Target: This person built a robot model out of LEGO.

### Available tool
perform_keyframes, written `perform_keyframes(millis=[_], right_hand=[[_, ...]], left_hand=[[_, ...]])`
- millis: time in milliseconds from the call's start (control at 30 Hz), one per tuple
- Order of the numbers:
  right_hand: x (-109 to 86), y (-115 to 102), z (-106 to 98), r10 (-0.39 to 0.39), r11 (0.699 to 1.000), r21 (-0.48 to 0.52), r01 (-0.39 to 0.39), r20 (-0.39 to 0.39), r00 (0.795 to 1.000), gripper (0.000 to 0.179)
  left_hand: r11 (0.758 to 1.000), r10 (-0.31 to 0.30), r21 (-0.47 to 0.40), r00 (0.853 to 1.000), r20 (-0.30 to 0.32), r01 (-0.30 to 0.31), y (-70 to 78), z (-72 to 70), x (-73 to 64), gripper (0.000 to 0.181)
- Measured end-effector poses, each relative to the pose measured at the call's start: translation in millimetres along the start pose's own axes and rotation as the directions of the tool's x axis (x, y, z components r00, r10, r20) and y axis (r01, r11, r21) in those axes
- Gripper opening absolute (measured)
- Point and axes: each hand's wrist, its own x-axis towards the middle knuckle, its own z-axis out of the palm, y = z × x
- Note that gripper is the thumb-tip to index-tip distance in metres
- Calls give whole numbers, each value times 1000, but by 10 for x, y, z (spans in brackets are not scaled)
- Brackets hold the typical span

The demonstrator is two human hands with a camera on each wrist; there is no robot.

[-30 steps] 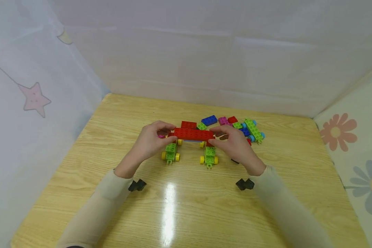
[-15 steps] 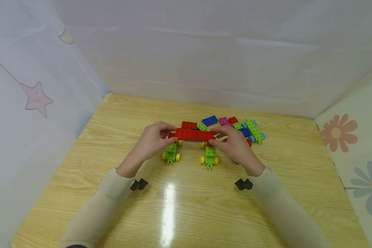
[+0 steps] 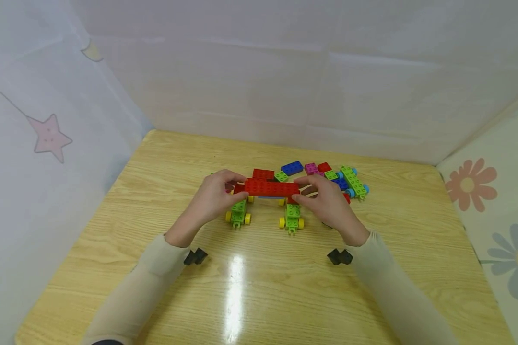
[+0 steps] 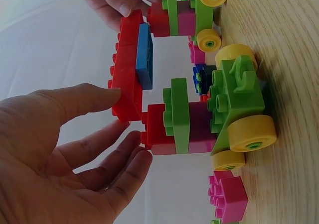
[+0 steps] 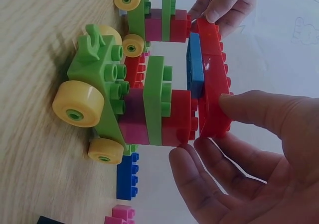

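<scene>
Both hands hold a long beam of red toy bricks level, one end each. A blue brick is fixed under its middle. My left hand pinches the left end between thumb and fingers; my right hand pinches the right end likewise. Below stand two wheeled stacks, the left stack and the right stack. Each has a green car base with yellow wheels, a purple brick, a green plate and a red brick on top. In both wrist views the beam's ends sit close over the red top bricks' studs.
Behind the beam lie a red brick, a small green brick and a blue brick. Further right are pink bricks and a green car base with blue wheels. A pale cloth wall borders the wooden table.
The left hand has shifted very slightly right, and a pink brick seen earlier beside its fingers is hidden now in the head view. Both hands keep their hold on the beam.
</scene>
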Motion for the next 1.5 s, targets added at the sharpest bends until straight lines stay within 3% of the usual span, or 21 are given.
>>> perform_keyframes(millis=[600,833,1500], right_hand=[[34,41,-27,19,999,34,-19,8,1000,44],[49,68,-24,24,999,44,-24,20,1000,43],[42,116,-22,28,998,57,-30,23,999,41]], left_hand=[[997,-26,-68,999,19,28,16,31,39,39],[999,-6,-39,1000,14,7,13,43,35,37],[997,21,-69,999,39,-18,-22,55,41,37]])
